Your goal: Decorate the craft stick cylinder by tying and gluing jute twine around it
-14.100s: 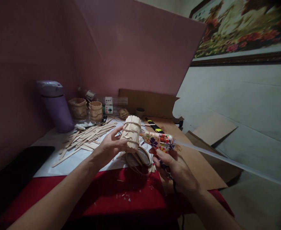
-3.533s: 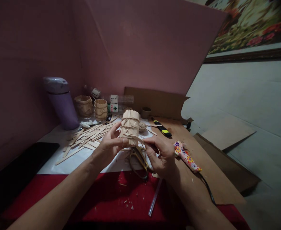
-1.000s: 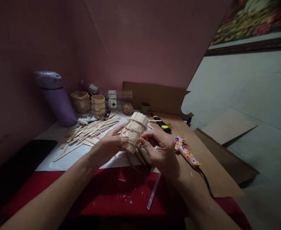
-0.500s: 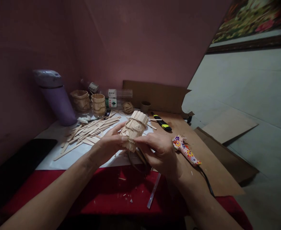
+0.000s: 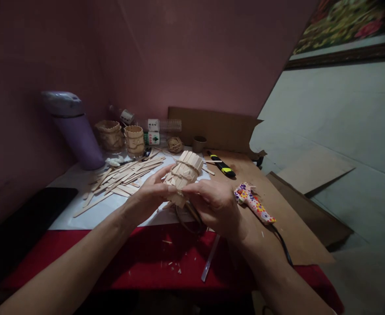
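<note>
The head view shows a pale cylinder of flat wooden sticks bound with brown twine point(image 5: 185, 173), held above the table with its upper end leaning to the right. It is the landmark for every place below. The person's left hand point(image 5: 149, 192) grips its left side, fingers wrapped round and thumb across the front near the lower band of twine. The right hand point(image 5: 217, 204) is at its lower right, fingers bent inward, the foremost fingertip at that lower band and close to the left thumb; whether anything is pinched between those fingers I cannot tell.

Just below the cylinder, partly hidden, are brown-handled scissors point(image 5: 195, 211). Lower to its right, a clear rod point(image 5: 210, 259) lies on a red cloth point(image 5: 140, 262). Well to its right, a flower-patterned glue gun with a black cord point(image 5: 252, 203) lies on a brown cardboard sheet point(image 5: 287, 238), and a black and yellow utility knife point(image 5: 221, 165) lies nearer to it. Left of the cylinder is a heap of loose, flat wooden sticks point(image 5: 123, 176) on white paper point(image 5: 64, 221). Behind it are a ball of brown twine point(image 5: 174, 145) and a small brown cup point(image 5: 199, 144); behind and left, two twine-bound wooden-stick cups point(image 5: 134, 141) and a tilted purple bottle point(image 5: 77, 133).
</note>
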{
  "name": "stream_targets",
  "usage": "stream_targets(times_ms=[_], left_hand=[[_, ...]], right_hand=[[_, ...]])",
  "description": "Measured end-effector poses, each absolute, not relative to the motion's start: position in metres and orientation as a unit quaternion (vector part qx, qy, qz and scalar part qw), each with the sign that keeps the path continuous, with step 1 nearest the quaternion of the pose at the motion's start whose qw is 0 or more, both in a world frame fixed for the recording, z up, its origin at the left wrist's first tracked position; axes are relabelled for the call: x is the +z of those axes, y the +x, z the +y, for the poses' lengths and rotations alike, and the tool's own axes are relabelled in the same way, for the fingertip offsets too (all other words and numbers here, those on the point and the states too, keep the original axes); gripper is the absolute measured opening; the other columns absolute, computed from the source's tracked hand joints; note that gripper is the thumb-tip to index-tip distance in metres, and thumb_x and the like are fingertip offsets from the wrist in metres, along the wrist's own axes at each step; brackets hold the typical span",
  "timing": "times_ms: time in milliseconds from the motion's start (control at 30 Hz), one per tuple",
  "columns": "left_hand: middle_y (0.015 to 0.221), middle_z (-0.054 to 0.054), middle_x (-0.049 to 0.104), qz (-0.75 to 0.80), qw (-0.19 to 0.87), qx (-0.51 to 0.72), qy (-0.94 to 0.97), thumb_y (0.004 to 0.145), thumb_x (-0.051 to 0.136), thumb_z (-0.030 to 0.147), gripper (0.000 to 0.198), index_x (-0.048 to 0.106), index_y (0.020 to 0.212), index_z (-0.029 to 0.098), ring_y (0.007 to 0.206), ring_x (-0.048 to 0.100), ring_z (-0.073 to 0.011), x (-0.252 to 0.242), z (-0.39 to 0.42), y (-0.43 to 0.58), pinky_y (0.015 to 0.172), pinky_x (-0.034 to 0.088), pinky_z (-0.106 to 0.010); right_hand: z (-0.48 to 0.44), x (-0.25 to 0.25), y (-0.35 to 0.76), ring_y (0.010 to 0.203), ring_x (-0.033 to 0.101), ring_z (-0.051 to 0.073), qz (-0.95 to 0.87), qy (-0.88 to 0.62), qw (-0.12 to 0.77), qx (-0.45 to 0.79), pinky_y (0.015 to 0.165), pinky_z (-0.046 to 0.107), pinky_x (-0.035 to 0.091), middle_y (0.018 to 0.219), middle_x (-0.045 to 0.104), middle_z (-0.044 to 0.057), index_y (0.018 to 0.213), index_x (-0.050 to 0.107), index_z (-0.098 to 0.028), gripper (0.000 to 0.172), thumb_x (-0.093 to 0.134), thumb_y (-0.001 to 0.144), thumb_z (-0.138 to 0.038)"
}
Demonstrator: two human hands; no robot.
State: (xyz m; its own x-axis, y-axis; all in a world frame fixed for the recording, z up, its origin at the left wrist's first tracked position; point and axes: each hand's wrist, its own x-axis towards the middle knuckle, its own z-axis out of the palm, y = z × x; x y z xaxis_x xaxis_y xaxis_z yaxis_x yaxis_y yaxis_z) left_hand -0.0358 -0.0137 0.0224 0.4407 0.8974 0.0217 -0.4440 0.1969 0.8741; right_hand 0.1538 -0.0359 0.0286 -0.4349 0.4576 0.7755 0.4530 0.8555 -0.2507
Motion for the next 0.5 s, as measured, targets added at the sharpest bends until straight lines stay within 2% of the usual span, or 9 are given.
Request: stream_targets(times_ms=[167, 367, 500], left_hand=[[0.102, -0.008, 0.072, 0.259, 0.722, 0.456, 0.451, 0.062, 0.071, 0.018, 0.07, 0.055, 0.13, 0.017, 0.084, 0.064, -0.0193, 0.0229, -0.0124, -0.0344, 0.072, 0.048, -0.027], [0.084, -0.003, 0.07, 0.261, 0.716, 0.466, 0.449, 0.06, 0.069, 0.017, 0.062, 0.059, 0.121, 0.017, 0.07, 0.06, -0.0159, 0.0267, -0.015, -0.0342, 0.063, 0.044, -0.025], [0.092, -0.005, 0.072, 0.263, 0.706, 0.47, 0.459, 0.059, 0.068, 0.016, 0.061, 0.061, 0.12, 0.016, 0.075, 0.062, -0.0181, 0.0291, -0.0161, -0.0331, 0.064, 0.045, -0.026]], right_hand=[[-0.036, 0.027, 0.1531, 0.063, 0.061, 0.012, -0.848, -0.271, 0.456, 0.007, 0.059, 0.025, 0.044, 0.076, 0.07, 0.002, 0.096, 0.068, -0.019, 0.013, 0.056, 0.093, -0.016], [-0.038, 0.0276, 0.149, 0.059, 0.058, 0.011, -0.827, -0.301, 0.475, 0.004, 0.056, 0.025, 0.042, 0.071, 0.067, 0.001, 0.089, 0.064, -0.017, 0.007, 0.059, 0.088, -0.013], [-0.0393, 0.0281, 0.1477, 0.058, 0.057, 0.012, -0.822, -0.317, 0.473, -0.006, 0.055, 0.025, 0.041, 0.07, 0.066, 0.001, 0.089, 0.063, -0.018, 0.008, 0.057, 0.089, -0.013]])
